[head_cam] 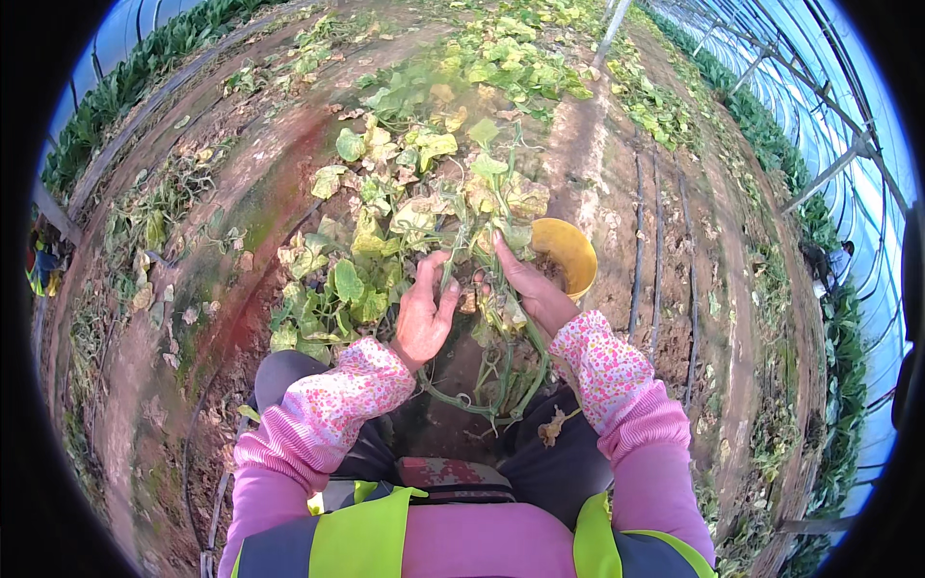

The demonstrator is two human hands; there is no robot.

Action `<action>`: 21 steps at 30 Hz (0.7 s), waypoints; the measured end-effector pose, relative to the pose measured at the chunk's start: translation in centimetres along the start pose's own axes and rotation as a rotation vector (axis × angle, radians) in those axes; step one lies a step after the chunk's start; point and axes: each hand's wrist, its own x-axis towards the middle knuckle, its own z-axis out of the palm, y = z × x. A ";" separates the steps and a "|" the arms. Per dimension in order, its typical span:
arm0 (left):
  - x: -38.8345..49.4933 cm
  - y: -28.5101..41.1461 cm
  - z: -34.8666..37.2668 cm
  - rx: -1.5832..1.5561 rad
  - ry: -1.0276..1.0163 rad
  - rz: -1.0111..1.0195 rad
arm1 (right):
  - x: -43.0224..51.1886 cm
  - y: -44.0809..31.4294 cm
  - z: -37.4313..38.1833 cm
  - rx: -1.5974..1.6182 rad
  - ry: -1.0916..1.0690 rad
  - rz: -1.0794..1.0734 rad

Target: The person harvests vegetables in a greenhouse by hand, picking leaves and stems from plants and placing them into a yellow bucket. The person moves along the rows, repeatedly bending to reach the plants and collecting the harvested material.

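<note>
My right hand (535,287) is closed around a bundle of green vine stems (498,271), thumb up along it and fingertips partly behind it. To its left, my left hand (423,318) has its thumb and bent fingers at a thin green vine stem (446,269); the stem passes between them. Long looped vines (473,406) hang from the bundle between my knees. Yellowing, partly dried leaves (368,238) of a cucurbit-like plant spread in front of both hands. A yellow bucket (571,253) lies or leans just beyond my right hand, its inside partly visible.
Black drip hoses (656,253) run along the soil at right. A metal post (613,32) rises ahead. More yellow-green vines (513,58) cover the ground beyond. Plastic greenhouse walls (867,238) curve along the sides. A person (45,267) is partly visible at far left.
</note>
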 end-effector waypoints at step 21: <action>4.2 -0.2 -3.6 0.155 0.081 -0.119 | -2.2 -0.2 1.8 -0.513 0.127 -0.210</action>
